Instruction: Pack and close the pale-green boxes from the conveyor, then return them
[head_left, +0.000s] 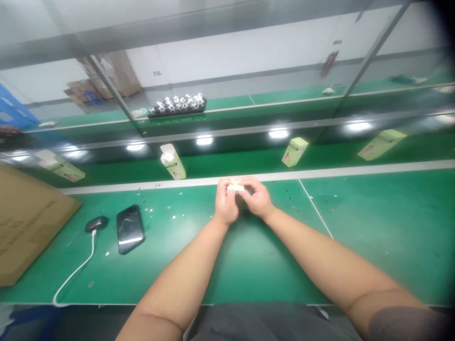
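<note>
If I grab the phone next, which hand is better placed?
Probably your left hand: the phone lies to its left, farther from your right hand. Both hands hold a pale item, though.

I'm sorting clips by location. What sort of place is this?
Likely a factory packing area: a long green workbench, small pale-green boxes spaced out beyond it, and a large cardboard carton at left.
</note>
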`<state>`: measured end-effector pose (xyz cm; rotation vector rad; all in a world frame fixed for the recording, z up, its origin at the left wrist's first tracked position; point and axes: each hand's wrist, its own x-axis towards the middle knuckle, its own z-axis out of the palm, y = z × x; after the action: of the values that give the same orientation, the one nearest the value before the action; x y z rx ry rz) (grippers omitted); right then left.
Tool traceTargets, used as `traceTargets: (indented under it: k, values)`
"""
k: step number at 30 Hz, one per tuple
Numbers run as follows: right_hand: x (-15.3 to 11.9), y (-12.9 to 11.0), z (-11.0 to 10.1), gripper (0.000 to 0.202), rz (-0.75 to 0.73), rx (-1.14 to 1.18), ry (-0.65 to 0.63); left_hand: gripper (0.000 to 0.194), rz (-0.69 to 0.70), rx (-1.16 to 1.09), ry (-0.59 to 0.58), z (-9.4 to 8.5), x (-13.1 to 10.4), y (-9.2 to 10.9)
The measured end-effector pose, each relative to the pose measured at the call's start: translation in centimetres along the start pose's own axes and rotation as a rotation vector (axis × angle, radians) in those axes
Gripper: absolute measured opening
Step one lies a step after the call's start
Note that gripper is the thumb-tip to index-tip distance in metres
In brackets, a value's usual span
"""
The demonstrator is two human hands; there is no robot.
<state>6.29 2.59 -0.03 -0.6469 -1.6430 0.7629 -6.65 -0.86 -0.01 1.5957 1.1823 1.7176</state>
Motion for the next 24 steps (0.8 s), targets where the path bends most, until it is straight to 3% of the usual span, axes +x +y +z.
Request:
traceTargets:
  k: [13, 16, 19, 21, 23, 24]
  values:
    - [0.0, 1.1, 0.3, 0.017, 0.053, 0.08, -0.057, 0.008, -0.147, -0.055, 0.032, 0.4, 0.0, -0.2]
    - [-0.3, 1.2, 0.0, 0.025, 0.024, 0.039, -0.125, 0.025, -0.158, -0.082, 0.005, 0.4, 0.2, -0.4]
    - [0.0, 1.6, -0.6, 0.049, 0.025, -0.071, -0.25, 0.045, -0.078, -0.021, 0.001, -1.2, 2.2, -0.7]
    - [0.9, 2.4, -1.2, 0.057, 0.066, -0.132, -0.195, 0.05, 0.02, 0.162, 0.19, -3.7, 4.8, -1.1]
    - [2.3, 3.8, -2.1, 0.056, 0.094, -0.216, 0.023, 0.052, 0.022, 0.341, 0.485, -6.7, 7.9, -1.9]
    - [3.0, 4.6, -2.6, 0.057, 0.094, -0.275, 0.146, 0.055, -0.032, 0.379, 0.577, -8.3, 9.4, -2.4]
